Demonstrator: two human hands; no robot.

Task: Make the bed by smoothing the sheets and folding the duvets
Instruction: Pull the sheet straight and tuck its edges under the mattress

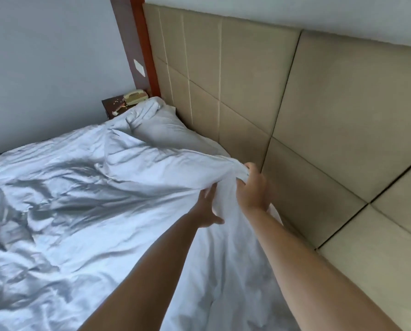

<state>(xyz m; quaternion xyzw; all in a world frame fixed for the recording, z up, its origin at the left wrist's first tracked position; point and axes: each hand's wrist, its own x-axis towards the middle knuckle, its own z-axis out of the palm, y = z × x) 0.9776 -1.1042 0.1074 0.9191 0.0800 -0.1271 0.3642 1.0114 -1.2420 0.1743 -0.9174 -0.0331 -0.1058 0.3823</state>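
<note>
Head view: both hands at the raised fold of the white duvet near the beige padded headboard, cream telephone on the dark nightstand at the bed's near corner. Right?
Not quite. The head view shows the cream telephone on the dark nightstand at the bed's far corner. The rest holds: left hand and right hand are at the raised fold of the white duvet, near the beige padded headboard.

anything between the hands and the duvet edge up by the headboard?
Nothing visible. The right hand already grips the raised duvet edge near the headboard; the left hand rests against the same fold, fingers straight. The pillow lies farther along, clear of both.
</note>
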